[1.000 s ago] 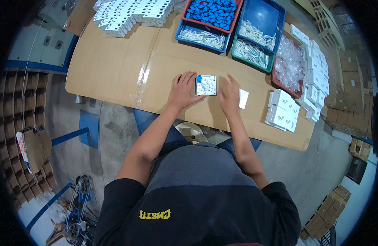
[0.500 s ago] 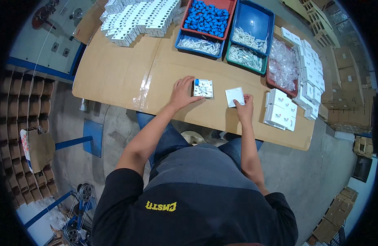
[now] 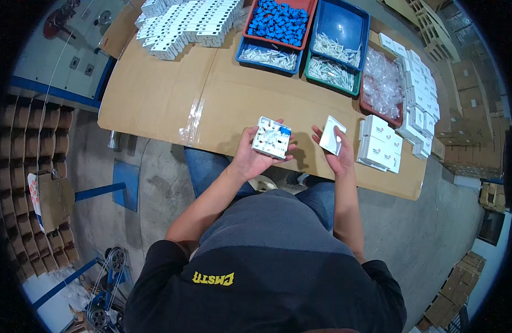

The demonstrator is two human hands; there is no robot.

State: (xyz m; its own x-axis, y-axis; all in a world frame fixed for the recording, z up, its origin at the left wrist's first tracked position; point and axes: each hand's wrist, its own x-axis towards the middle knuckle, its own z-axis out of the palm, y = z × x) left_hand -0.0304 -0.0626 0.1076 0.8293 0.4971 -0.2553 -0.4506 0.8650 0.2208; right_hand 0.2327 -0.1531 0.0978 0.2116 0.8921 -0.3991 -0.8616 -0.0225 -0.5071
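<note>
My left hand (image 3: 247, 157) is closed around a square white box (image 3: 271, 137) with small parts inside, one of them blue. The box is tilted above the near edge of the table, its inside facing up. To its right, my right hand (image 3: 341, 154) grips a thin white square cover (image 3: 332, 135), held tilted between thumb and fingers. Box and cover are apart from each other.
Cardboard covers the table (image 3: 150, 111). At the back are stacked white boxes (image 3: 189, 28), a red tray (image 3: 311, 11) of blue pieces, and trays of white pieces. White boxes (image 3: 380, 145) and a tray of clear bags (image 3: 382, 83) stand at the right.
My left hand has lifted the box off the table and turned it. My right hand has raised and tilted the cover, moving slightly right.
</note>
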